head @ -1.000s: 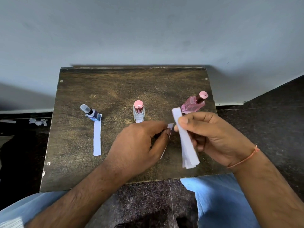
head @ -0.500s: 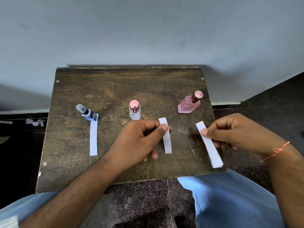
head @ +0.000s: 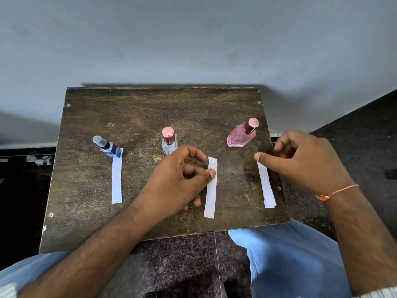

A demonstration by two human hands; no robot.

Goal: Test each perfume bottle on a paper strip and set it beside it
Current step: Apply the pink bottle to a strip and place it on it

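Observation:
Three perfume bottles stand in a row on a dark wooden table (head: 150, 112): a blue one with a clear cap (head: 110, 147), a clear one with a pink cap (head: 169, 141) and a pink one (head: 241, 137). One white paper strip (head: 117, 179) lies flat in front of the blue bottle. My left hand (head: 180, 181) pinches a second strip (head: 211, 196) between thumb and a finger beneath, just right of the clear bottle. A thin stack of strips (head: 266, 186) lies below the pink bottle. My right hand (head: 305, 160) hovers there, thumb over the stack's top end, fingers loosely curled and holding nothing.
The stack of strips lies close to the table's right edge. My knees in light blue trousers (head: 290, 254) sit under the front edge. Torn paper scraps (head: 38, 160) lie on the dark floor at the left. A grey wall stands right behind the table.
My right hand carried the stack of strips down to the table's right side and loosened its grip. My left hand drew one strip out and brought it beside the clear bottle.

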